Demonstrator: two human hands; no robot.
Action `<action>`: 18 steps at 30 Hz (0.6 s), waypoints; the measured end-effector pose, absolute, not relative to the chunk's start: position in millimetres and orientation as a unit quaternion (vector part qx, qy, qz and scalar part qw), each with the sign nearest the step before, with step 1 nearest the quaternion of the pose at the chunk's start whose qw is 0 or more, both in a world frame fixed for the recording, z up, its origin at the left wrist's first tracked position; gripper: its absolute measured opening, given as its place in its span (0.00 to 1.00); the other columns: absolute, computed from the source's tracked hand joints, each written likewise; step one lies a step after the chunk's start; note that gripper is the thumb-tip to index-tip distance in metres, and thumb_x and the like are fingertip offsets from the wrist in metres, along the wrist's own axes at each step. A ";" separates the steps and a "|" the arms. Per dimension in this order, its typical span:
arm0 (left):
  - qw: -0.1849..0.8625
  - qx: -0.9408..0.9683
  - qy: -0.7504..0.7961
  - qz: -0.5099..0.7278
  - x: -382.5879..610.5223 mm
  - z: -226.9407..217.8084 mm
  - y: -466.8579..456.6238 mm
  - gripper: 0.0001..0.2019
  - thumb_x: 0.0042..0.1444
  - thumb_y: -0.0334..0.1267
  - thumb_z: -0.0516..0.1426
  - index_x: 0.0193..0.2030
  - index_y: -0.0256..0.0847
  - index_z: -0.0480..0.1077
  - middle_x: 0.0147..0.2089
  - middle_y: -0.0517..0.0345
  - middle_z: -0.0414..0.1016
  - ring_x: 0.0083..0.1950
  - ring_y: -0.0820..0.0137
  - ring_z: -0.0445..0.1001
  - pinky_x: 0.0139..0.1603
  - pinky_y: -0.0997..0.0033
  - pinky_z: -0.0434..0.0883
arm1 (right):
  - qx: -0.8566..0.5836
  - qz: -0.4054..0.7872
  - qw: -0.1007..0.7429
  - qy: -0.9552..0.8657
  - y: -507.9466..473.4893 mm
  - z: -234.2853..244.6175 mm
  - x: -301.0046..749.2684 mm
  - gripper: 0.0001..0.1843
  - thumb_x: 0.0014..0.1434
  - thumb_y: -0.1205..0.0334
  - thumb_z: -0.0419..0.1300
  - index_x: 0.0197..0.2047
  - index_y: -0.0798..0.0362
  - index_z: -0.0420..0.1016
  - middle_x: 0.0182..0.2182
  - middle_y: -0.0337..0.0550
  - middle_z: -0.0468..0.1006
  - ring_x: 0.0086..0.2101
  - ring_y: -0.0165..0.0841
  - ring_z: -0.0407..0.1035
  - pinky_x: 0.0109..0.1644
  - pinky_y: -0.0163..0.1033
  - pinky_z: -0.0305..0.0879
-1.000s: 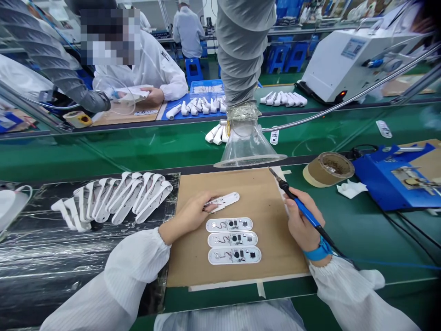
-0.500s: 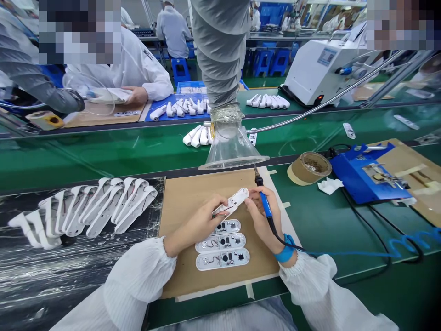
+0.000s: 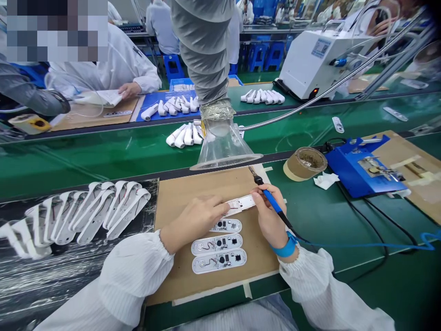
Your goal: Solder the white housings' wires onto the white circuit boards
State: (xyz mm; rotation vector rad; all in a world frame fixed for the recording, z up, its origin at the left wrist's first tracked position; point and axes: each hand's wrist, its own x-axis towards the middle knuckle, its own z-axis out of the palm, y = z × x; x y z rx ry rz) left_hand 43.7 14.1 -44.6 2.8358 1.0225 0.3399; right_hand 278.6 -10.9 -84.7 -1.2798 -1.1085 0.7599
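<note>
My left hand (image 3: 201,214) is closed on the left end of a long white plastic housing (image 3: 246,202), which lies low over the brown cardboard. Thin wires show near those fingertips, which partly hide that end. A blue-handled soldering iron (image 3: 274,201) is gripped in my right hand (image 3: 270,220), its tip pointing up and away to the left. Fingers of this hand also touch the housing's right end. Just below, three white housings with circuit boards lie in a column: an upper one (image 3: 227,225), partly covered, a middle one (image 3: 217,243) and a lower one (image 3: 219,261).
Curved white housings (image 3: 96,207) lie in a row on black film at left. A clear fume hood (image 3: 223,147) hangs ahead. To the right stand a tape roll (image 3: 305,163), a crumpled tissue (image 3: 326,180) and a blue soldering stand (image 3: 365,168). A co-worker (image 3: 103,69) sits opposite.
The housing has been lowered and levelled towards the cardboard, shifting slightly right. My left hand now lies flatter over its end. The soldering iron has tilted more to the left.
</note>
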 end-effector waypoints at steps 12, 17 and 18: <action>0.037 0.942 0.320 0.094 57.4 -39.4 13.8 0.11 0.77 0.31 0.49 0.45 0.38 0.72 0.44 0.51 0.78 0.39 0.64 0.79 0.38 0.65 0.75 | -0.545 0.305 0.605 -0.493 -11.7 -84.4 281.4 0.10 0.70 0.51 0.67 0.48 0.47 0.76 0.45 0.43 0.83 0.45 0.39 0.78 0.51 0.46 0.76; 0.136 0.923 0.322 0.161 51.1 -43.1 13.1 0.06 0.74 0.32 0.51 0.45 0.42 0.69 0.52 0.51 0.81 0.41 0.67 0.81 0.40 0.67 0.76 | -0.543 0.319 0.619 -0.470 -9.9 -90.7 280.7 0.12 0.69 0.51 0.68 0.49 0.47 0.76 0.45 0.42 0.83 0.44 0.38 0.79 0.49 0.45 0.76; 0.164 0.909 0.326 0.200 49.5 -45.0 12.5 0.05 0.72 0.31 0.52 0.44 0.43 0.68 0.53 0.52 0.81 0.44 0.67 0.81 0.42 0.68 0.76 | -0.542 0.317 0.623 -0.466 -9.5 -91.5 280.4 0.12 0.69 0.51 0.69 0.50 0.47 0.76 0.45 0.42 0.83 0.44 0.39 0.79 0.50 0.45 0.76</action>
